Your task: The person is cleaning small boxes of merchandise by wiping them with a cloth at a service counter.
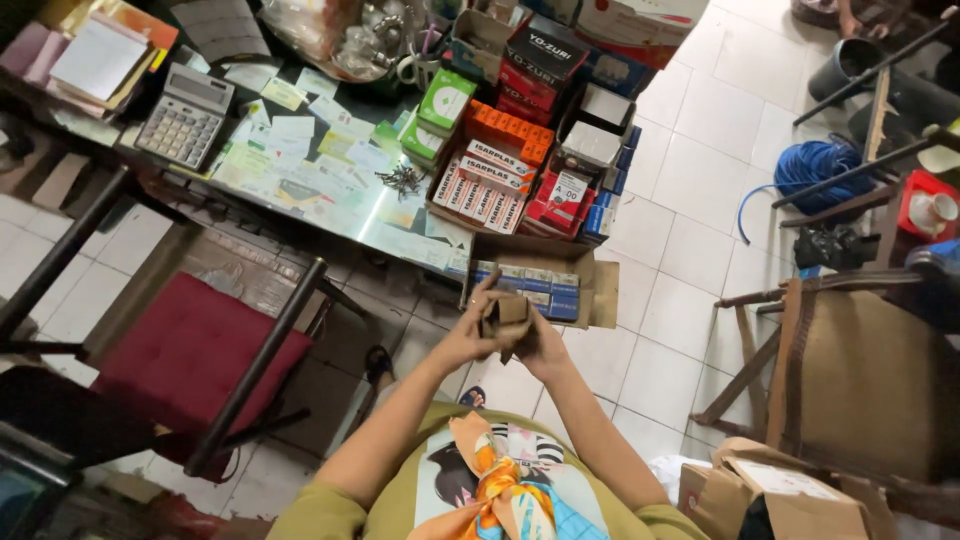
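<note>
Both my hands meet in front of me around a small brown cardboard box (pixel 506 312). My left hand (pixel 472 335) grips it from the left and my right hand (pixel 541 342) holds it from the right and below. Just beyond them an open brown carton (pixel 596 275) sits at the desk's edge, filled with a row of small blue and white boxes (pixel 530 284). My forearms reach up from the bottom of the view.
A glass-topped desk (pixel 380 225) carries paper slips, a calculator (pixel 184 116), a pile of screws (pixel 402 180) and several stacked red, orange and green boxes. A red-cushioned chair (pixel 180 355) stands left, a wooden chair (pixel 860 370) right, a blue cable coil (pixel 818 165) behind it.
</note>
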